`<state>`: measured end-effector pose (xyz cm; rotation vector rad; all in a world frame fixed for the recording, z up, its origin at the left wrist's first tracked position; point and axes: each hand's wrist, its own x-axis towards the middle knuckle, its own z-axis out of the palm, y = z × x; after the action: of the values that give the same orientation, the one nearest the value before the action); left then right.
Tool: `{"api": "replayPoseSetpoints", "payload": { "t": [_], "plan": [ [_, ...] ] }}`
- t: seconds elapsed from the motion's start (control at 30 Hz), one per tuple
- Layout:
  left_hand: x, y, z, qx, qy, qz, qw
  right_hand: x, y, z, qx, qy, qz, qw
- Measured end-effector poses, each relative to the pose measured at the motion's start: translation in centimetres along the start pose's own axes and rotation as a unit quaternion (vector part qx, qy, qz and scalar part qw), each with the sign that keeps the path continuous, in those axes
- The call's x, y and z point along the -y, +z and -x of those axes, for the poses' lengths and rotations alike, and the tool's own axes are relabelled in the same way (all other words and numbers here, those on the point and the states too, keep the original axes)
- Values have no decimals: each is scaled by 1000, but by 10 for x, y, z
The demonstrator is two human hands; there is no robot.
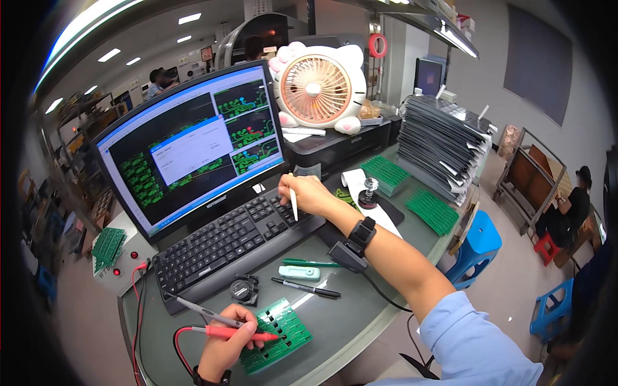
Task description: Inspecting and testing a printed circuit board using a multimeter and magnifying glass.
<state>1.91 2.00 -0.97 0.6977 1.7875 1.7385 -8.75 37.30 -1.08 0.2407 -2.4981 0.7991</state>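
Observation:
My left hand (222, 347) is closed around a red test probe (225, 332) and a slim grey pen-like probe (206, 311). The red probe's front end lies over a green circuit board panel (297, 336) on the table; whether its point touches cannot be made out. The hand covers the panel's left edge. My right hand (312, 194) rests at the number-pad end of the black keyboard (215, 244), gripping a thin white stick (294, 202) that points down toward the keys. Behind the keyboard a monitor (187, 148) shows green circuit layouts and a dialog window.
Between the hands lie a black pen (306, 287), a mint-coloured tool (299, 273), a green pen (312, 262) and a black round part (243, 289). Green panels (386, 172) and a tall stack of dark trays (441, 145) stand right. A fan (315, 87) tops the printer (341, 149).

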Motion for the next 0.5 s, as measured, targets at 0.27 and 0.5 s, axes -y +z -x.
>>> {"api": "replayPoseSetpoints", "payload": {
  "t": [0.27,0.5],
  "plan": [
    [1,-1,-1,13,-2,13,1000,-11,13,3,20,-26,140,990],
    [0,-2,-2,12,-4,3,1000,-5,12,4,78,-67,108,989]
  ]
}}
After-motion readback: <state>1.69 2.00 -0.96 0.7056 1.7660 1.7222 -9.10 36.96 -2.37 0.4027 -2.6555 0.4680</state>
